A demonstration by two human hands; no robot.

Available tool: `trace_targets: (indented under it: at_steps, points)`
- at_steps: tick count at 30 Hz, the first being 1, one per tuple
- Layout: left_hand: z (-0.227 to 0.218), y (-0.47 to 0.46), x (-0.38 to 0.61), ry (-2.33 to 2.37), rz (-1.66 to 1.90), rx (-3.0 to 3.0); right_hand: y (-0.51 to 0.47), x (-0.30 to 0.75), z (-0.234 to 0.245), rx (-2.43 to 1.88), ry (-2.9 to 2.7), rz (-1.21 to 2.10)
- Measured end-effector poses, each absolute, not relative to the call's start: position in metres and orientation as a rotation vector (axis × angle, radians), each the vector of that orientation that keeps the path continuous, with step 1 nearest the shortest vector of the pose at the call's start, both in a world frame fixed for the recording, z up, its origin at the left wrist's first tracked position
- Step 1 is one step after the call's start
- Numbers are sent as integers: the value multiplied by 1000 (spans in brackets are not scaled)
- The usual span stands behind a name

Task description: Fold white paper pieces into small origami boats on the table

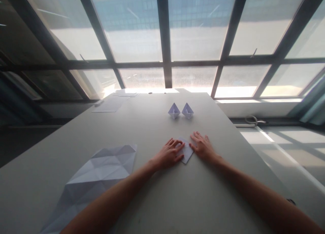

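A small folded piece of white paper (pixel 187 154) lies flat on the white table, a corner pointing toward me. My left hand (pixel 170 153) rests over its left side, fingers spread and pressing on it, so that part is hidden. Along its right edge lies my right hand (pixel 202 146), palm down with the fingers apart, the thumb side touching the paper. Just beyond my hands stand two folded paper boats, a left one (pixel 174 111) and a right one (pixel 188 111), side by side and apart.
A large creased sheet of paper (pixel 101 169) lies at the front left, partly under my left forearm. Flat white sheets (pixel 108 103) are at the table's far left. The table (pixel 149 125) reaches toward big windows. A coiled cable (pixel 251 120) sits beyond its right edge.
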State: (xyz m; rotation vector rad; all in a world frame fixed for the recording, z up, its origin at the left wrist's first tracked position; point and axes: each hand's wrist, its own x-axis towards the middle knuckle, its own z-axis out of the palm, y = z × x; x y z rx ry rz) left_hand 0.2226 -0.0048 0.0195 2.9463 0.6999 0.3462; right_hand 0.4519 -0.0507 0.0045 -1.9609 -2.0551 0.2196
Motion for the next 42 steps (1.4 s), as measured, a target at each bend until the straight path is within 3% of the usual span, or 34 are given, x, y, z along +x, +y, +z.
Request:
trace_targets:
  at_steps: [8, 17, 23, 30, 37, 42]
  points:
    - [15, -2, 221, 772, 152, 2933, -56, 439, 1, -1702, -2233, 191]
    - [18, -1, 222, 773, 150, 2907, -41, 456, 0, -2129, -1802, 153]
    - [18, -5, 222, 896, 235, 2890, -50, 450, 6, -1857, -1793, 74]
    - [11, -5, 222, 1166, 384, 2847, -76, 418, 13, -1614, -2242, 205]
    - [14, 1, 218, 715, 191, 2932, -67, 426, 6, -1925, -2167, 208]
    - [14, 1, 218, 762, 143, 2876, -66, 429, 5, -1945, -2163, 229]
